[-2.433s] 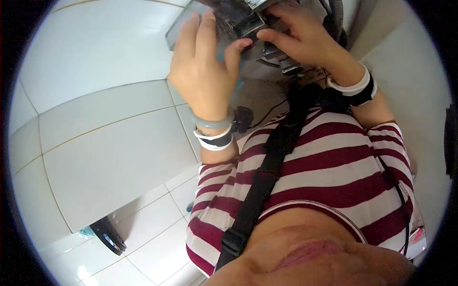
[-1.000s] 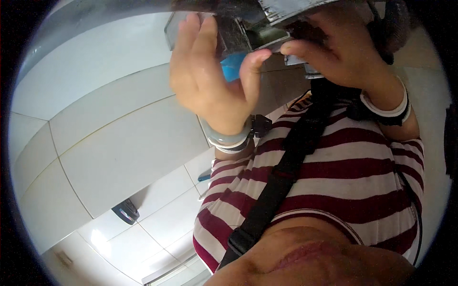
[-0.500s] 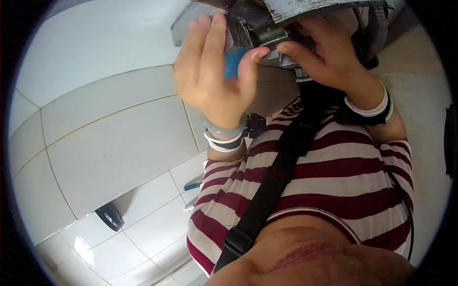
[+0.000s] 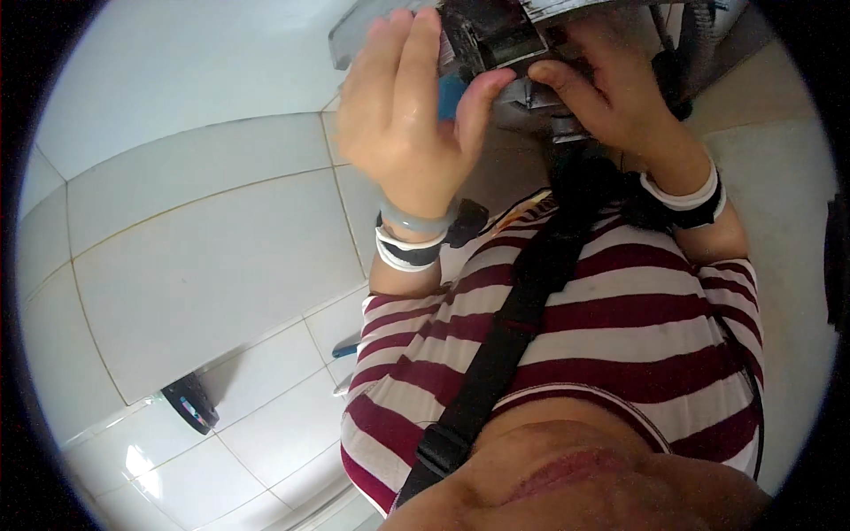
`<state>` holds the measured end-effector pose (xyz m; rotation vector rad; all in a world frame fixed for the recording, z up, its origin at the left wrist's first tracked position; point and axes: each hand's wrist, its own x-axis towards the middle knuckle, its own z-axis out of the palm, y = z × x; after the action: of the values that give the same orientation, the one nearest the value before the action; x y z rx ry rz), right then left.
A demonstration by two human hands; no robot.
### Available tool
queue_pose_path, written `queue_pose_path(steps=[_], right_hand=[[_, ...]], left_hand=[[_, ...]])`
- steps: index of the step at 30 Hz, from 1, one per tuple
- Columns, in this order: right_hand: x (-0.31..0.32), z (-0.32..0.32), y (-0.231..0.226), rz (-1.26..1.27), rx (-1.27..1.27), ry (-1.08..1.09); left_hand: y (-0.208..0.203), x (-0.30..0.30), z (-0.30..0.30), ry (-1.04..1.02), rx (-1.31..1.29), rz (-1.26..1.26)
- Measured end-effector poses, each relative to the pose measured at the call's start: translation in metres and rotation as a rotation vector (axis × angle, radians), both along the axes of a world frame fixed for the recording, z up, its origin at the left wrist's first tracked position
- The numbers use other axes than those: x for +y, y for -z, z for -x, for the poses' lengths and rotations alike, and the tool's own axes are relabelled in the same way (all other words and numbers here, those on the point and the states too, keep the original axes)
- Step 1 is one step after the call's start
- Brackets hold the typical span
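One dark unit [image 4: 485, 31], top centre of frame.
Left hand [image 4: 409, 119]: spread, thumb beside unit's lower edge. Right hand [image 4: 615, 97]: thumb apart, fingers partly hidden, grip unclear. Even two-sided support should steady it.

Floor [image 4: 274, 425]: glossy white tiles, thin dark joints; bright patches of reflected light [image 4: 140, 462] toward its left side.

On the floor:

1. Black object [image 4: 189, 404], one; elongated, small coloured marks along its side; sits at the upper edge, left part, with a grey shadow just beside it to the right. Kind not determinable.

2. Blue object [image 4: 344, 351], one; slim; at the right edge of the visible floor, partly hidden.

3. Pale object [image 4: 343, 387], one; near the blue one, same edge, partly hidden; form unclear. Both well apart from the black object.
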<state>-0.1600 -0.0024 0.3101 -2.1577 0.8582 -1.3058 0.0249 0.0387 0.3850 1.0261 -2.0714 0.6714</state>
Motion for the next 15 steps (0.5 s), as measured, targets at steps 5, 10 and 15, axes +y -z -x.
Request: queue_pose_path(steps=[5,10,15], right_hand=[[-0.008,-0.004,0.015,0.016,0.047,-0.078],[-0.015,-0.012,0.015,-0.036,-0.194,-0.076],[-0.017,0.009,-0.008,-0.123,-0.082,-0.176]], left_hand=[[0.000,0.004,-0.008,-0.079,-0.003,0.015],[0.002,0.004,-0.015,-0.094,-0.002,0.051],[0.003,0.003,-0.008,-0.083,0.020,0.037]])
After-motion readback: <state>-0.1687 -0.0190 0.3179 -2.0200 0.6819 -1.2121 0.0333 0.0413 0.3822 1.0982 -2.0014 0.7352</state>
